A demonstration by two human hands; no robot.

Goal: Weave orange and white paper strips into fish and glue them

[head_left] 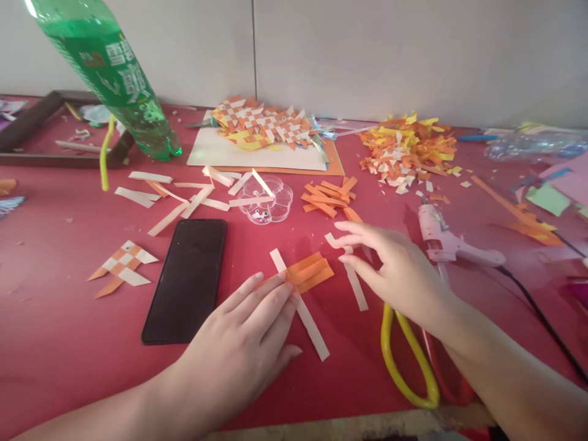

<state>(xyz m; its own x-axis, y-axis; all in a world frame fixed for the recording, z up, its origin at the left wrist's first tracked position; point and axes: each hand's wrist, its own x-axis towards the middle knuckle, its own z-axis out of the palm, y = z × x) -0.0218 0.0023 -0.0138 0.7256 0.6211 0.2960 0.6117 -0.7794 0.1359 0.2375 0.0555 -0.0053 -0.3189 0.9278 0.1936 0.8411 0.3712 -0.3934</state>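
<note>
My left hand (257, 324) lies flat, fingers stretched, pressing on several orange paper strips (312, 272) laid side by side on the table. A white paper strip (315, 331) crosses them at a slant under my fingertips. To the right, my right hand (390, 263) has its thumb and fingers around another white paper strip (356, 285), which looks bent at its upper end. A black phone (186, 282) lies left of my left hand. Farther left is a woven orange-and-white paper fish (126, 263). Scissors with a yellow handle (408, 361) lie partly beneath my right wrist.
Loose white strips (169, 214), orange strips (328, 196) and a clear flower-shaped dish (280, 205) lie ahead. Behind are woven fish (261, 125) and paper scraps (408, 150). A green bottle (114, 79) stands back left; a pink glue gun (450, 239) with cord lies right.
</note>
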